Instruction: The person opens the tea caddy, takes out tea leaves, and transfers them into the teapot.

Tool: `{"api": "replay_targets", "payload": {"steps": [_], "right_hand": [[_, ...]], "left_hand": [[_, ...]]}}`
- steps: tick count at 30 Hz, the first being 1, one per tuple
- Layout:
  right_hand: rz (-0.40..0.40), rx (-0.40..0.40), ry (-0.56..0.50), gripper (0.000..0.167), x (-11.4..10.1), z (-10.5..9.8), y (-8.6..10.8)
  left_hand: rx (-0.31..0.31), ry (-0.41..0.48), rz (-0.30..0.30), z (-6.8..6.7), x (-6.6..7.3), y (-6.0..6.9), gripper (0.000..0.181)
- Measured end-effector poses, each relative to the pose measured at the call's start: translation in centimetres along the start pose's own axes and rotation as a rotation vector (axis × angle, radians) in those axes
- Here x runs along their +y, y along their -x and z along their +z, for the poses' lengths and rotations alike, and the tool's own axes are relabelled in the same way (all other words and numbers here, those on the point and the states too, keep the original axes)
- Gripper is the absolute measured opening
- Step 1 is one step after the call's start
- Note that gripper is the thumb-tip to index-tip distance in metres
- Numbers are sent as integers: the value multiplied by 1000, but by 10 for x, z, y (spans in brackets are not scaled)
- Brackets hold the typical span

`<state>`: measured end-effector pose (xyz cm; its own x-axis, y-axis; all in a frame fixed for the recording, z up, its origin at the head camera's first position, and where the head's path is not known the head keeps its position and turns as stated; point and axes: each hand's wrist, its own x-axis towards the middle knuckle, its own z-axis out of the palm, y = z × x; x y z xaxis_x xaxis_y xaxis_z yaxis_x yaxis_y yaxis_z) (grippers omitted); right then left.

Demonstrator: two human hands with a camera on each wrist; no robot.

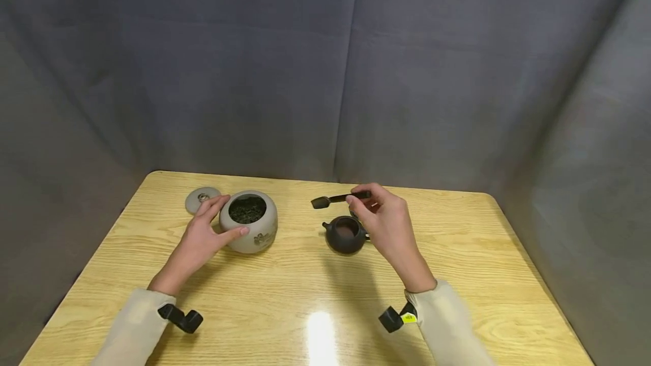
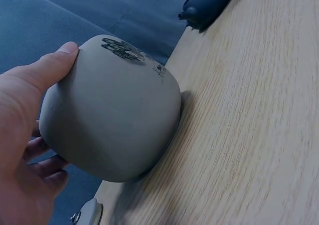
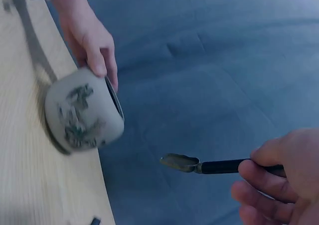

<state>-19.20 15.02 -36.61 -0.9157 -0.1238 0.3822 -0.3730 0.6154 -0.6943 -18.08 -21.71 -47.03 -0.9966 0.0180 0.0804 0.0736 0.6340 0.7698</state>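
Observation:
My left hand (image 1: 200, 239) grips the side of a round grey jar (image 1: 261, 230), thumb in front and fingers behind. Dark tea leaves (image 1: 247, 210) lie inside, and a dark plant-like drawing decorates the jar's wall. My right hand (image 1: 386, 216) pinches the black handle of a small tea scoop (image 3: 182, 162), its bowl pointing left. The scoop is in the air, above and behind a dark open teapot (image 1: 346, 246) whose spout faces left. Whether the scoop's bowl carries anything, I cannot tell. In the left wrist view, the jar (image 2: 114, 110) hides part of my left fingers.
The jar's round grey lid (image 1: 193, 202) lies behind the left hand, knob up. A small dark thing (image 1: 353, 212) behind the teapot is mostly covered by the right hand. Grey curtains (image 1: 244, 72) surround the wooden table (image 1: 285, 298) at the back and sides.

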Motion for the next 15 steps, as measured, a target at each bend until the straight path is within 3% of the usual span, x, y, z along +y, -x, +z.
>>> {"api": "replay_targets", "payload": {"steps": [7,15], "right_hand": [[-146,-58,-21,13,-21,25,-10],[-249,-135,-41,14,-41,55,-16]], "left_hand": [[-3,-2,-11,1,3,-1,105],[-2,2,-16,3,3,1,105]]}}
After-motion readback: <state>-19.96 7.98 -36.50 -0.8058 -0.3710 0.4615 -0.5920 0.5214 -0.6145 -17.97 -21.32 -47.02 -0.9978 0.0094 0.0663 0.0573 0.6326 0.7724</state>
